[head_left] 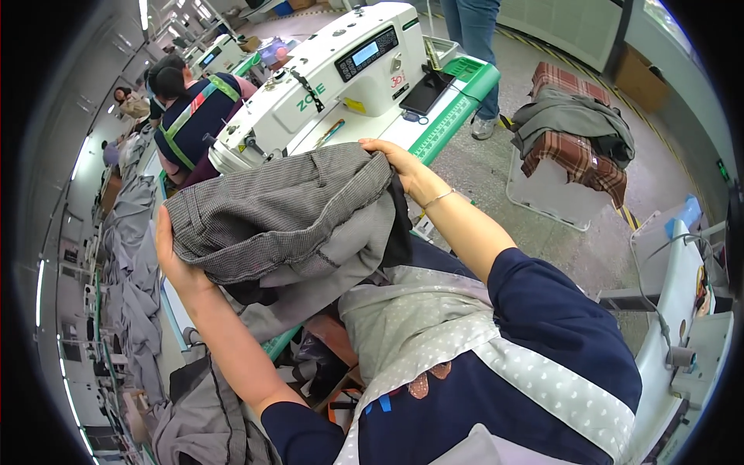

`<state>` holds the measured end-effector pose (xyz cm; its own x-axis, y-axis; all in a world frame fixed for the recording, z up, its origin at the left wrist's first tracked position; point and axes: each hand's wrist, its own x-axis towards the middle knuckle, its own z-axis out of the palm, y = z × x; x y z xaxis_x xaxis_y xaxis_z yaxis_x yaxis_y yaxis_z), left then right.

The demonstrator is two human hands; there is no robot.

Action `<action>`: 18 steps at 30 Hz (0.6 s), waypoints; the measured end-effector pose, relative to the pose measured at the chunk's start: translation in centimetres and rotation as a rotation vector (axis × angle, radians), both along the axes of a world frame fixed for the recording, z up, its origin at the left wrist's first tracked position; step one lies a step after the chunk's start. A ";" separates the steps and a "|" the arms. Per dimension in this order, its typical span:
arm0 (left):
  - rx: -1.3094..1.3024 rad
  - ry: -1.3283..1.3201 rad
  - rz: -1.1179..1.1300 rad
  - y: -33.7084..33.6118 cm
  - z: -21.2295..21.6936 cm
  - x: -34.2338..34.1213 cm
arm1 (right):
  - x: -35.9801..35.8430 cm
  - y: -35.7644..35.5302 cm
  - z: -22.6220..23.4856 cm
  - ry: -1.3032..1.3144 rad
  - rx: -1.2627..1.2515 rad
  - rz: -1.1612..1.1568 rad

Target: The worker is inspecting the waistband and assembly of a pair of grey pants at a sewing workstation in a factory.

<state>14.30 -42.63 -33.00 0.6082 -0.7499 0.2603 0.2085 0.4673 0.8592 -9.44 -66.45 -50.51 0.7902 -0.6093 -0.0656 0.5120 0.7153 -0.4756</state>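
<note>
Grey checked garment (283,213) spans left-right between 2 hands, left hand (172,260) and right hand (395,159) fingers each clamped on its ends, before sewing machine (325,74).

Navy sleeves, dotted grey apron, perhaps a thin bracelet (439,198).

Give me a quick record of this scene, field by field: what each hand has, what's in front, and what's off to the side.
left hand: grips the left edge of a grey checked garment
right hand: grips the garment's right edge, held up
in front: white sewing machine on a table with a green edge
right side: plaid and grey fabric pile on a white bin
left side: a seated co-worker; grey fabric heaps
</note>
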 end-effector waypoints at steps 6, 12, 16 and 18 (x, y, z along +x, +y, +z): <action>0.018 0.094 -0.096 -1.2 0.1 -1.2 | 0.0 0.1 -0.5 -0.025 0.075 -0.018; 0.065 0.198 -0.135 -3.3 -0.7 -1.1 | -0.1 -1.0 -1.1 0.056 0.155 0.002; 0.083 0.249 -0.213 -4.1 -0.6 -1.8 | -1.6 -1.5 -1.0 0.045 0.175 0.099; 0.113 0.230 -0.171 -2.4 -1.1 0.5 | -1.5 0.6 -0.3 0.066 0.195 0.134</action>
<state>14.78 -45.01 -34.07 0.5036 -0.8631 0.0389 0.4714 0.3122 0.8248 -10.97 -65.80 -50.84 0.8535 -0.4697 -0.2258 0.3783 0.8564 -0.3515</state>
